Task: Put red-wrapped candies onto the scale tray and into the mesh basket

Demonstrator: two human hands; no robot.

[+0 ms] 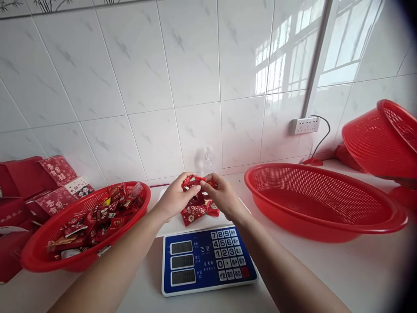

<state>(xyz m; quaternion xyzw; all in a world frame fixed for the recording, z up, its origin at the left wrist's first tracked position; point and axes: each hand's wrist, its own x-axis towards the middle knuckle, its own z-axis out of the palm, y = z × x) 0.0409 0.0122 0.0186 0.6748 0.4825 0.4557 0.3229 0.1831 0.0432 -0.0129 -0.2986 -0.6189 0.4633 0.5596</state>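
Note:
My left hand [176, 195] and my right hand [225, 196] meet over the white pan of a digital scale [208, 282]. Thumbs and fingers of both are closed on a red packet [195, 178], largely covered by the fingers. Below them, several red printed snack packets [193, 214] lie on the pan. The blue panel with its keypad faces me; the digits on its displays are too faint to read.
On the left, a red basket [143, 204] holds many wrapped snacks, beside red gift boxes [24, 178]. A large red basket [325, 232] stands right, with another tilted basket [371, 134] behind it. A clear bottle [210, 158] is near the tiled wall, below a power strip [305, 125].

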